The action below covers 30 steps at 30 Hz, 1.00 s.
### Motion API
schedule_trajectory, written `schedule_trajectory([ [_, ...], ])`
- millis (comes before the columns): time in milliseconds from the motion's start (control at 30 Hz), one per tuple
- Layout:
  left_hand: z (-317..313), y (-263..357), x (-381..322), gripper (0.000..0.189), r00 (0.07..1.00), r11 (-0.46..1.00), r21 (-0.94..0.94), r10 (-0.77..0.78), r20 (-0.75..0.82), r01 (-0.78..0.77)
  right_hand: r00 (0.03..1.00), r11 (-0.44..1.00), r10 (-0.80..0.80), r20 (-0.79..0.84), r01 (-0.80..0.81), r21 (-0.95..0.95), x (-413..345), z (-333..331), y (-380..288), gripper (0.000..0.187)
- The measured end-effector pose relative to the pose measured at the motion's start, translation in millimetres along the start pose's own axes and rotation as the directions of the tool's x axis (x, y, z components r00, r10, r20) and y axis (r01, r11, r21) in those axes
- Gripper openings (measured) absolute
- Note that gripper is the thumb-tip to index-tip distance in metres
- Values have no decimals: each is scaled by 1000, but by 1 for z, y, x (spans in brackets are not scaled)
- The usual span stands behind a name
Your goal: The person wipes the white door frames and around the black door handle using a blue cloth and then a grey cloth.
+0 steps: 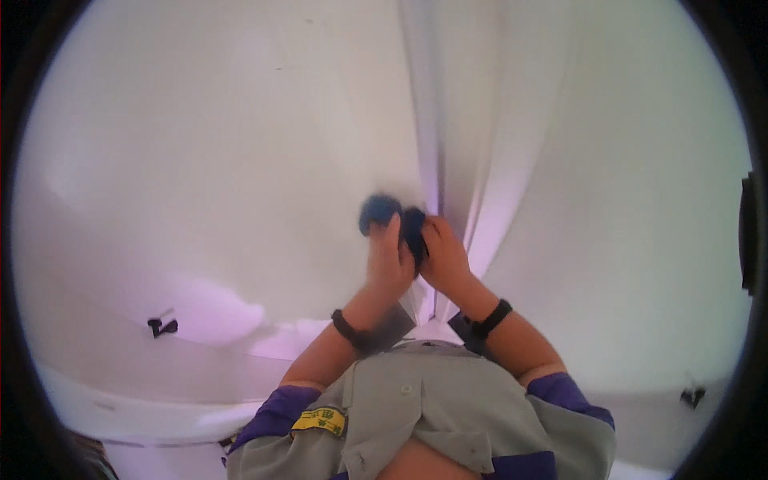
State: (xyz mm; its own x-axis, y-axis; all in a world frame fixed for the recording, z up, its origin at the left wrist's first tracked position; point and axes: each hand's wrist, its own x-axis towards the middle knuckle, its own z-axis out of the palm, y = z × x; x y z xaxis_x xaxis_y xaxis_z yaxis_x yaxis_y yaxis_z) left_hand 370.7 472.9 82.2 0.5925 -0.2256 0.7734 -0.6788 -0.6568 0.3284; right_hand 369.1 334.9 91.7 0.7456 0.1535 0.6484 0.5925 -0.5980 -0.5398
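My left hand (389, 259) grips a dark, fuzzy bundle (381, 211), which looks like cloth or a soft pad; blur hides its exact kind. Just to its right, the fingers of my right hand (445, 251) close on a black part of the bundle (414, 227). Whether this is one piece or two, I cannot tell. Both hands are close together in front of my chest, beside a long seam (431, 162) between pale panels. Contact between the bundle and the white surface (240, 168) is unclear.
A small black fitting (162, 326) sits at the lower left, and a similar fitting (693, 396) at the lower right. At the far right rim is a dark object (747, 234). A pale, curved panel (612, 198) spans the right side. Black bands circle both wrists.
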Motion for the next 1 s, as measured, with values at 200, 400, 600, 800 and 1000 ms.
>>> schedule_trajectory([
  [200,-16,0,71,31,918,917,286,341,-202,-278,989,998,26,-145,-18,61,27,-44,-31,44],
  [400,54,19,-1,37,936,911,-313,323,142,-267,901,882,433,36,-414,-226,-56,-75,-5,37],
  [600,90,97,4,22,807,722,-680,323,495,128,827,687,422,-371,-558,-465,-133,-145,4,29],
  [800,123,131,45,22,712,460,-687,153,685,562,597,508,570,-564,-796,-329,-187,-211,6,32],
  [1000,145,206,48,28,579,-286,-518,202,790,806,299,339,792,-532,-940,-23,-231,-287,-15,34],
])
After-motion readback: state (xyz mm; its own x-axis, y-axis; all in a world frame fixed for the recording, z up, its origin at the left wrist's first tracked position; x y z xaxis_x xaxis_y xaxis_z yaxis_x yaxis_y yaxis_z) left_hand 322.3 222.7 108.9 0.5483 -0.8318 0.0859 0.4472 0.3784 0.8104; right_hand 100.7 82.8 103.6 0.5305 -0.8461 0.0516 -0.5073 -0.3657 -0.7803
